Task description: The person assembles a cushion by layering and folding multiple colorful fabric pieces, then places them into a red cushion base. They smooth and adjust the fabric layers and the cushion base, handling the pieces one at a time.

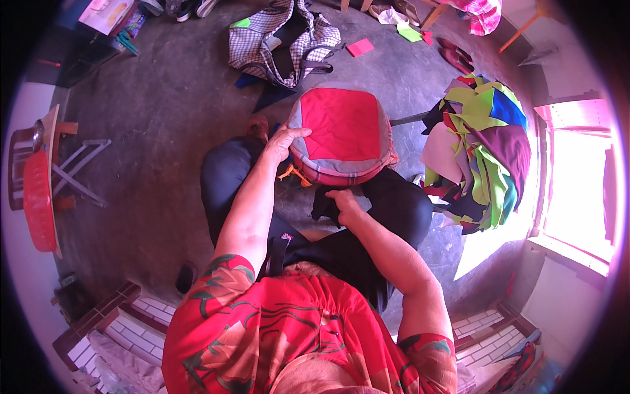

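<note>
A red quilted cushion (344, 131) with grey and plaid edging rests on the person's knees. The left hand (283, 141) has its grip clamped on the cushion's left edge; the right hand (342, 202), just below the cushion, pinches black cloth (325, 207). Right of both grips lies a pile of coloured fabric scraps (482, 151) on the floor (157, 111).

right hand (342, 202) fingertips buried in black cloth (326, 205), cushion (342, 134) underside hidden — left palm unseen
</note>
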Motion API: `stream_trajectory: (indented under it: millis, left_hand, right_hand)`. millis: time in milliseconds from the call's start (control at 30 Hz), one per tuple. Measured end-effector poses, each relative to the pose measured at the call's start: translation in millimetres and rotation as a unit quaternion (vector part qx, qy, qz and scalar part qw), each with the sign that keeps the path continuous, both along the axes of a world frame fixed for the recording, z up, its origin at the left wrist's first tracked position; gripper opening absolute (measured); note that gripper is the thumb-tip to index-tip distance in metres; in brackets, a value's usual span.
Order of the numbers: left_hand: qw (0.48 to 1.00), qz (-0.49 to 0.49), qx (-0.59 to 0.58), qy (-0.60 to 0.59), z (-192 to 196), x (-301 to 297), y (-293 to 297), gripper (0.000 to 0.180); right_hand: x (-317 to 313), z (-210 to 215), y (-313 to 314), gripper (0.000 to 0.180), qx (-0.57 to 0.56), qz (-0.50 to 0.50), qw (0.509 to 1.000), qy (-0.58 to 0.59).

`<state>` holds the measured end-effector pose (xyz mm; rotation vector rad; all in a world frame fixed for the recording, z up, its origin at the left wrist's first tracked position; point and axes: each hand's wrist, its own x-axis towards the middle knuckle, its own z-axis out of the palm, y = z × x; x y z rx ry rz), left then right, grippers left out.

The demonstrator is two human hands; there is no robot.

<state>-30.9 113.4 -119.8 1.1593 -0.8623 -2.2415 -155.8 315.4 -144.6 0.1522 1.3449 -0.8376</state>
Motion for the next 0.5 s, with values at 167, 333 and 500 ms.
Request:
stream_trajectory:
  millis: [167, 333, 500]
  left_hand:
    - [0.998, -0.011, -0.021, -0.064, -23, 17, -3, 0.066]
    - [0.986, 0.001, -0.067, -0.155, -40, 34, -4, 0.066]
    - [0.97, -0.007, -0.102, -0.22, -30, 28, -1, 0.069]
  right_hand:
    - [17, 60, -8, 0.028, -0.047, 0.221, 0.973, 0.053]
    - [13, 119, -20, 0.045, -0.128, 0.351, 0.925, -0.076]
    - [18, 87, -11, 0.034, -0.171, 0.407, 0.894, -0.077]
